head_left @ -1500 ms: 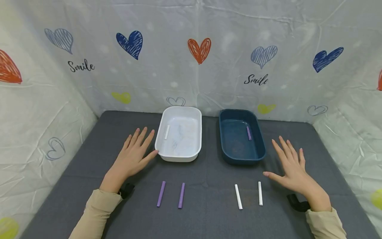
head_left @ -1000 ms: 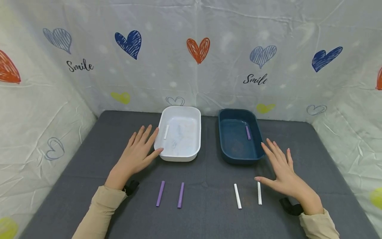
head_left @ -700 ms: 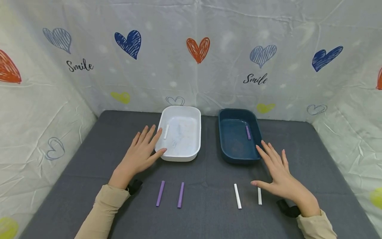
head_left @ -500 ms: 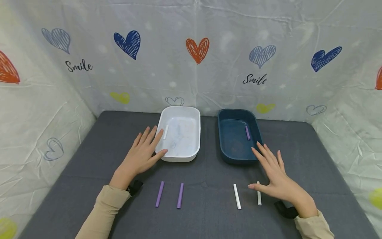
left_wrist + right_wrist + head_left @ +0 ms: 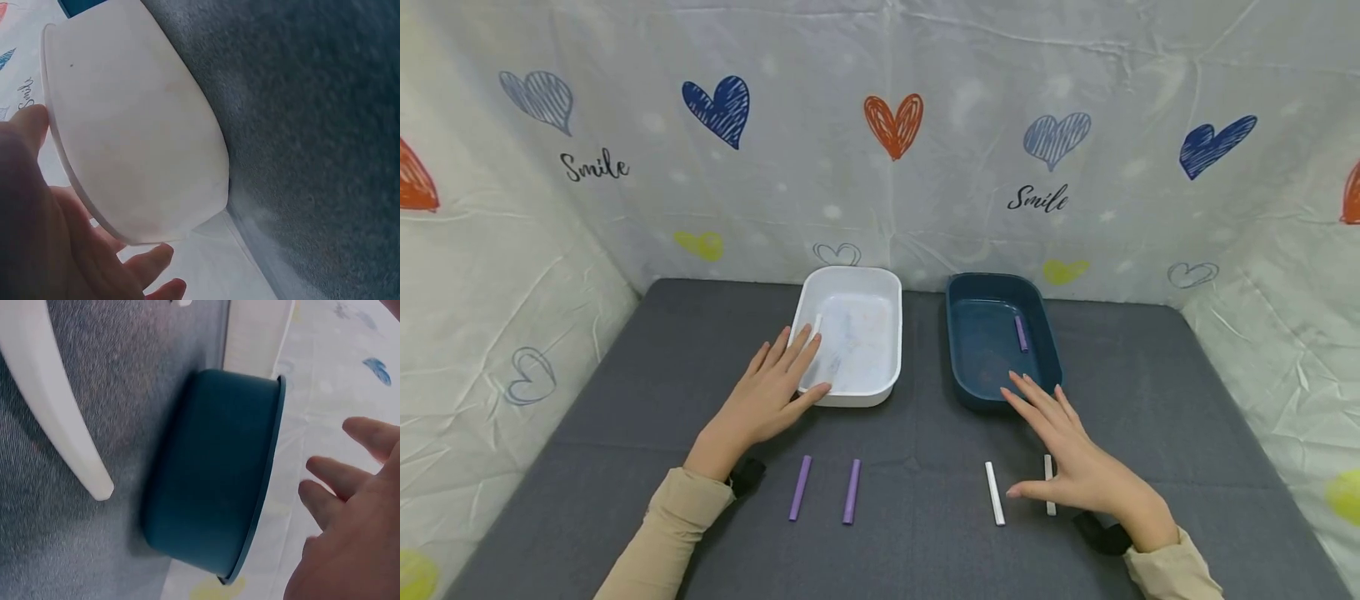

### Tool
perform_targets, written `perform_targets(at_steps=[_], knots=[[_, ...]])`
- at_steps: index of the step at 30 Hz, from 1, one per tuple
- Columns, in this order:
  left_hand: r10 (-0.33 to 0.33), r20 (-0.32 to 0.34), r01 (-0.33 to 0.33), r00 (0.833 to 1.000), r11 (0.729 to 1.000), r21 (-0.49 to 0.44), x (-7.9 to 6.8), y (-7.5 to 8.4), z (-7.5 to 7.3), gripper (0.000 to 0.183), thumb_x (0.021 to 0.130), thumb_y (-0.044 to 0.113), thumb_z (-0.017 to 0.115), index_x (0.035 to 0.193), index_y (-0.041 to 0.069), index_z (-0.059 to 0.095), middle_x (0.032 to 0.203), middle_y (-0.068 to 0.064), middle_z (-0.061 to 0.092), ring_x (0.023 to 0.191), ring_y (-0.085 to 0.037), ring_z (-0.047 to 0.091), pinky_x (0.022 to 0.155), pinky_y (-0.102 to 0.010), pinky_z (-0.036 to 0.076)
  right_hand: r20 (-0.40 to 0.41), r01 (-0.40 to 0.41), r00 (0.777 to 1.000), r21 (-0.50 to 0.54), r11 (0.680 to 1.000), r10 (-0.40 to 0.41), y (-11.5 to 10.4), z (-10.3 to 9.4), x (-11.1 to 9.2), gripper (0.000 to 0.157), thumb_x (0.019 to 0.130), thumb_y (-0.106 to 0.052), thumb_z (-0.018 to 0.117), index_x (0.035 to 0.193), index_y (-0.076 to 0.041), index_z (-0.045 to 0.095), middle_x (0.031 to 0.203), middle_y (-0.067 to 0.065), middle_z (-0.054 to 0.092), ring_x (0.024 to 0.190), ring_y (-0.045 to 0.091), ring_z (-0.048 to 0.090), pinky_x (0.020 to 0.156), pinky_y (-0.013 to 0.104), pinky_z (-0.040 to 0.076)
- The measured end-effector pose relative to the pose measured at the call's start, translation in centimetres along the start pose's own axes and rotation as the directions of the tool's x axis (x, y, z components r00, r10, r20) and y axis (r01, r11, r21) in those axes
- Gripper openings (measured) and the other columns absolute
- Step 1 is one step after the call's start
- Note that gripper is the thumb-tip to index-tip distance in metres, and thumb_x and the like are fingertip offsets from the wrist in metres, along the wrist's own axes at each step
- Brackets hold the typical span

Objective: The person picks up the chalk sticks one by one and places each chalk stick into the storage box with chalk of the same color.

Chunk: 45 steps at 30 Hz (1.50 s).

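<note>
My left hand [image 5: 767, 404] is over the left front part of a white plastic tray [image 5: 865, 350], fingers spread and holding nothing. Inside that tray, partly behind the fingertips, lies a white chalk stick [image 5: 817, 322]. Fingers outstretched, my right hand [image 5: 1071, 462] hovers above two white chalk sticks, one left of the thumb [image 5: 994, 493] and the other partly hidden under it [image 5: 1048, 463]. Its fingertips overlap the near edge of a dark blue tray [image 5: 985, 354], which holds a purple chalk stick [image 5: 1022, 333]. Two more purple chalk sticks lie in front of the white tray, one left [image 5: 800, 488], one right [image 5: 852, 492].
A grey cloth [image 5: 917, 533] covers the table. Behind the trays hangs a white curtain [image 5: 955, 167] printed with hearts, and it also closes off both sides. In the left wrist view the white tray's wall [image 5: 137, 119] fills much of the picture.
Both hands have moved inward: the left has shifted right onto the white tray's edge, the right has slid left and nearer over the white chalk sticks. The chalk sticks and trays stay put.
</note>
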<state>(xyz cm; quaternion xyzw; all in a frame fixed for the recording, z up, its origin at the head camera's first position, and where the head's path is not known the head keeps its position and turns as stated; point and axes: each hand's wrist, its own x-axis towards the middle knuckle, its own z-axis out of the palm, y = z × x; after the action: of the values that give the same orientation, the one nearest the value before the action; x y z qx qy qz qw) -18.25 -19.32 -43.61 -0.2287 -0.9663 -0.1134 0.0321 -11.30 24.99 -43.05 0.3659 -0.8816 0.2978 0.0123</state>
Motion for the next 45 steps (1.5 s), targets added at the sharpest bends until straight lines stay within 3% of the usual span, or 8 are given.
perform_targets(at_steps=[7, 12, 19, 25, 31, 39, 45], knots=[[-0.031, 0.027, 0.032, 0.999, 0.999, -0.04, 0.1, 0.1, 0.3, 0.087, 0.101, 0.06, 0.039, 0.159, 0.003, 0.008, 0.165, -0.018, -0.003, 0.151, -0.033, -0.003, 0.119, -0.055, 0.009, 0.028, 0.033, 0.999, 0.065, 0.997, -0.035, -0.4, 0.5, 0.2, 0.116, 0.072, -0.043, 0.088, 0.159, -0.007, 0.019, 0.165, 0.011, 0.011, 0.151, 0.034, 0.007, 0.12, 0.032, -0.008], [-0.043, 0.032, 0.045, 0.999, 0.997, -0.056, 0.1, 0.1, 0.4, 0.091, 0.1, 0.061, 0.041, 0.158, 0.0, 0.005, 0.164, -0.019, -0.006, 0.151, -0.032, -0.005, 0.12, -0.052, 0.005, 0.056, 0.031, 0.998, 0.073, 0.997, -0.035, -0.9, 0.9, 0.4, 0.116, 0.072, -0.045, 0.088, 0.159, -0.009, 0.02, 0.165, 0.01, 0.014, 0.151, 0.031, 0.009, 0.12, 0.029, -0.006], [-0.038, 0.022, 0.039, 0.999, 0.998, -0.053, 0.2, 0.2, 0.5, 0.092, 0.1, 0.06, 0.042, 0.157, -0.002, 0.005, 0.164, -0.02, -0.006, 0.151, -0.032, -0.006, 0.12, -0.052, 0.005, 0.063, 0.047, 0.997, 0.076, 0.996, -0.052, -1.7, 1.3, 0.6, 0.115, 0.072, -0.04, 0.089, 0.16, -0.013, 0.019, 0.164, 0.011, 0.018, 0.15, 0.029, 0.016, 0.121, 0.029, -0.003], [-0.039, 0.022, 0.04, 0.999, 0.998, -0.054, 0.2, 0.1, 0.4, 0.093, 0.1, 0.06, 0.042, 0.157, -0.002, 0.005, 0.164, -0.021, -0.006, 0.151, -0.032, -0.006, 0.121, -0.051, 0.005, 0.031, 0.118, 0.992, 0.049, 0.992, -0.12, -2.3, 1.5, 0.6, 0.111, 0.072, -0.037, 0.089, 0.158, -0.007, 0.024, 0.162, 0.012, 0.025, 0.147, 0.029, 0.024, 0.121, 0.029, 0.002], [-0.032, 0.015, 0.033, 0.999, 0.998, -0.057, 0.2, 0.1, 0.4, 0.092, 0.1, 0.06, 0.043, 0.157, -0.003, 0.006, 0.164, -0.021, -0.005, 0.151, -0.033, -0.005, 0.12, -0.053, 0.006, 0.069, 0.098, 0.993, 0.031, 0.995, -0.1, -2.8, 1.8, 0.6, 0.109, 0.074, -0.041, 0.086, 0.159, -0.012, 0.023, 0.161, 0.007, 0.028, 0.145, 0.028, 0.028, 0.119, 0.027, 0.005], [-0.03, 0.013, 0.031, 0.999, 0.998, -0.053, 0.1, 0.1, 0.5, 0.092, 0.1, 0.059, 0.043, 0.157, -0.003, 0.007, 0.164, -0.022, -0.005, 0.151, -0.033, -0.005, 0.12, -0.054, 0.007, 0.117, 0.063, 0.991, -0.028, 0.998, -0.059, -3.1, 2.0, 0.4, 0.089, 0.079, -0.046, 0.082, 0.153, -0.019, 0.041, 0.156, 0.0, 0.038, 0.139, 0.019, 0.039, 0.107, 0.047, 0.039], [-0.03, 0.005, 0.031, 1.0, 0.998, -0.049, 0.2, 0.1, 0.5, 0.092, 0.1, 0.059, 0.043, 0.157, -0.003, 0.007, 0.164, -0.023, -0.003, 0.151, -0.034, -0.004, 0.12, -0.054, 0.008, 0.158, 0.008, 0.987, -0.023, 1.0, -0.004, -3.1, 2.3, 0.3, 0.087, 0.078, -0.051, 0.08, 0.148, -0.011, 0.047, 0.152, 0.004, 0.043, 0.136, 0.019, 0.043, 0.103, 0.047, 0.044]])
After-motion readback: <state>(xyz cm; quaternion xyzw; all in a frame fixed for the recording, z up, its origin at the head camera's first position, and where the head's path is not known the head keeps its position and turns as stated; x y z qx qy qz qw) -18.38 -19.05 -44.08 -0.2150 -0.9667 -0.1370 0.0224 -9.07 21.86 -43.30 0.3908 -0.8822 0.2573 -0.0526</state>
